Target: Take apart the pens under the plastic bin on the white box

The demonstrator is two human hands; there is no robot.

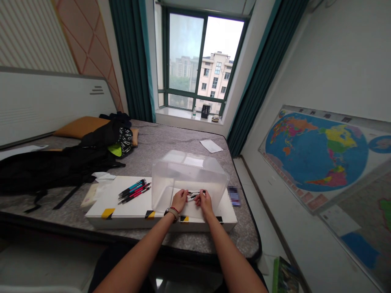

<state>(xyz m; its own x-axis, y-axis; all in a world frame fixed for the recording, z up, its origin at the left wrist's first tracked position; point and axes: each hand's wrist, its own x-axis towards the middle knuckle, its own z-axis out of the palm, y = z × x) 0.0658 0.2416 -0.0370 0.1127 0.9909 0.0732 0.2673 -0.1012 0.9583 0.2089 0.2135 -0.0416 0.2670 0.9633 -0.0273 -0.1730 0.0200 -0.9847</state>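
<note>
My left hand (180,200) and my right hand (204,201) are together at the mouth of a clear plastic bin (166,173), which seems tipped with its opening toward me. Several white pens with dark parts (193,193) stretch between my hands, and the fingers of both are closed on them. Below lies a flat white box (122,219) with black and yellow tape patches along its front edge. Left of the bin, a bunch of teal and red pens (135,191) rests on that box.
The box and bin sit on a grey mattress (159,132). A phone-like, blurred-out object (233,196) lies right of the bin, and white paper (211,146) behind it. Black bags or clothes (61,165) and tissues (104,177) are at the left.
</note>
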